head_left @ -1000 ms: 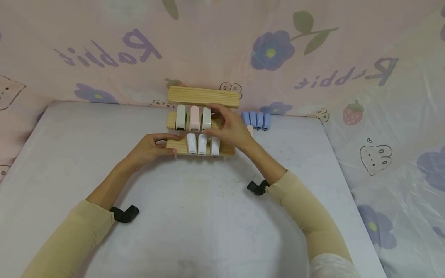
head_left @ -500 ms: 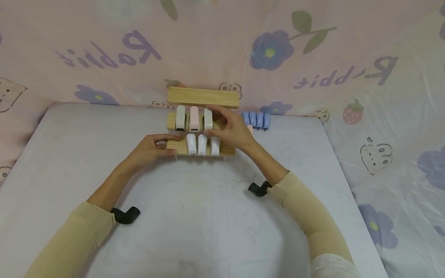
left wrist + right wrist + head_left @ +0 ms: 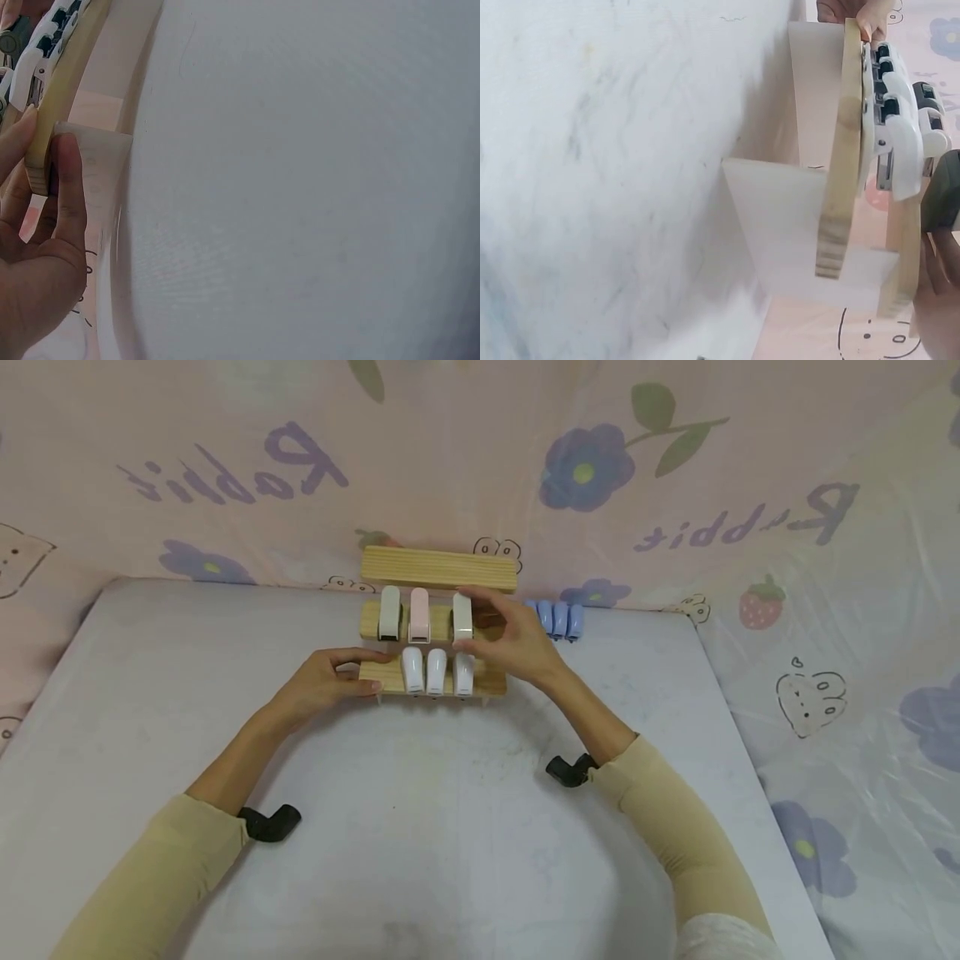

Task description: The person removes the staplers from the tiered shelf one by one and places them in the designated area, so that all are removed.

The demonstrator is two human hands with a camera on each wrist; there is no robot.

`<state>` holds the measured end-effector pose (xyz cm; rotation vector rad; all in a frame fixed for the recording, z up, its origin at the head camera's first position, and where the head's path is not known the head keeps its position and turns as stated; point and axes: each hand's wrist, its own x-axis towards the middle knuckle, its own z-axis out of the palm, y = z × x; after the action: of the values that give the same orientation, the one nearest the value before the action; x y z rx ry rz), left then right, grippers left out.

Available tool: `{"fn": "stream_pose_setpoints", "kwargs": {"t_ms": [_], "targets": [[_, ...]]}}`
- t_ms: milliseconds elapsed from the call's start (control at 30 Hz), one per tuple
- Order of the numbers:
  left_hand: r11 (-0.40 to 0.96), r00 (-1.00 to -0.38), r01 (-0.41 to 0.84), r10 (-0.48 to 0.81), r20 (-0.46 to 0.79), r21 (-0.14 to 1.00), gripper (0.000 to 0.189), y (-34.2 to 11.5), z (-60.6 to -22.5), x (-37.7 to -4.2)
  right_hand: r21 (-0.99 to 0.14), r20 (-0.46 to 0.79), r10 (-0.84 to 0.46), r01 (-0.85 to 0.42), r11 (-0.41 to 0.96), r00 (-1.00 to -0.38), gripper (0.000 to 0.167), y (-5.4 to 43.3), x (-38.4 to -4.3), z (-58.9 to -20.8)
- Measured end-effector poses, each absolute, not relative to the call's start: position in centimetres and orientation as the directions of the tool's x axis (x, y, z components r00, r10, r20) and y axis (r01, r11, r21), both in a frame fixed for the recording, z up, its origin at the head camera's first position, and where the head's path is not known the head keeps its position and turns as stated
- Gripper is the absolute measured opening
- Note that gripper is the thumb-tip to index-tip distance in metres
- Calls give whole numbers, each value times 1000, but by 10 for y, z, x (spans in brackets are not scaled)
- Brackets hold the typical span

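Note:
In the head view my right hand (image 3: 517, 639) grips a pale grey-green stapler (image 3: 462, 617) from its right side, over the middle shelf of a wooden tiered rack (image 3: 375, 620). To its left on that shelf stand a pink stapler (image 3: 419, 614) and another grey-green stapler (image 3: 390, 612). Several white staplers (image 3: 437, 672) line the front shelf below. My left hand (image 3: 315, 685) pinches the left end of that front shelf, thumb on the near side. The left wrist view shows its fingers (image 3: 69, 187) around the wooden board (image 3: 60, 97).
Several blue staplers (image 3: 560, 620) lie to the right of the rack, partly behind my right hand. The rack's top shelf (image 3: 438, 568) bears nothing. Translucent side supports (image 3: 780, 217) hold up the boards. A printed curtain (image 3: 450, 460) hangs behind the white table (image 3: 420, 827).
My right hand has slid the grey-green stapler rightward along the middle shelf, widening the gap to the pink one. The left hand has stayed on the rack's left end.

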<state>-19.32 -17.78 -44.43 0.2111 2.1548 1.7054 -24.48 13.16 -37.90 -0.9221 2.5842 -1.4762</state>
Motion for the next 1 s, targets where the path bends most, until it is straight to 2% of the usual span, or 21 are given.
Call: {"fn": "stream_pose_setpoints", "kwargs": {"t_ms": [233,433,600,833,1000], "targets": [[254,-913,-105,358,-194,962,53,-177,-443,-194,-816,244,-502,-455,357,-830,70,140,-245,-378],[311,-920,-84,341,-193,947,52,-177,-440,-194,-824,261,-500,-460,330,-826,70,146,-243,-377],[331,-919,-88,337,-204,940,52,-177,-439,-193,-827,264,-513,-465,316,-817,67,148,-230,-361],[319,-922,-88,333,-199,944,52,-177,-442,-193,-824,251,-494,-452,342,-832,67,156,-223,-354],[304,-916,-93,346,-201,948,53,-178,-443,-193,-816,292,-491,-481,321,-821,67,164,-223,-353]]}}
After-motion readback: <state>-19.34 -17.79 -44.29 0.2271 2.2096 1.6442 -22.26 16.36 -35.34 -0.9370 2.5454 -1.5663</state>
